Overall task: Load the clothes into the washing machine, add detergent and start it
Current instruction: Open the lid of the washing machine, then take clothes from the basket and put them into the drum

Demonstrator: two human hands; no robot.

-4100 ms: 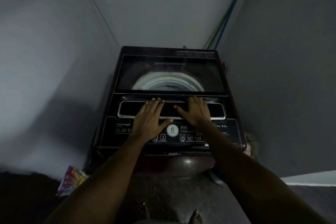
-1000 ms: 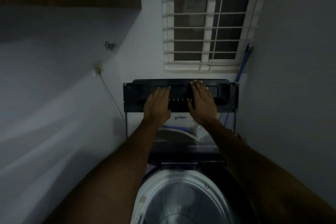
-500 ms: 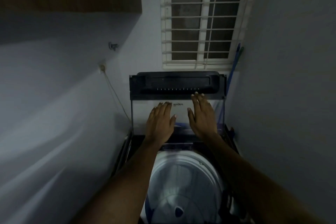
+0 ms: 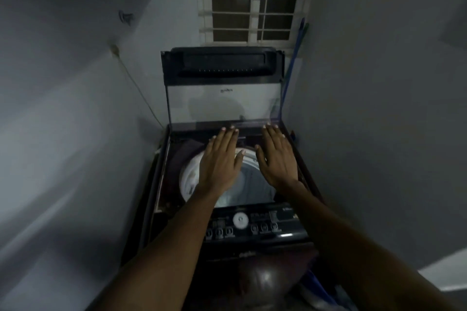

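A dark top-loading washing machine (image 4: pixel 161 184) stands in a narrow nook. Its glass lid (image 4: pixel 223 98) is raised upright against the back wall. The white rim of the drum (image 4: pixel 188 179) shows below, and what I can see of the drum holds no clothes. My left hand (image 4: pixel 221 161) and my right hand (image 4: pixel 276 156) hover side by side over the opening, palms down, fingers straight, holding nothing and apart from the lid. The control panel (image 4: pixel 255 226) with its round dial lies near my forearms. No clothes or detergent are in view.
Grey walls close in on both sides. A barred window (image 4: pixel 252 0) sits above the machine. A blue stick (image 4: pixel 293 58) leans in the back right corner. A cable (image 4: pixel 136 88) runs down the left wall. The scene is dim and slightly blurred.
The lid went from shut to fully raised under both hands. Since half a second ago my hands have left the lid and dropped back over the drum; the view tilted down.
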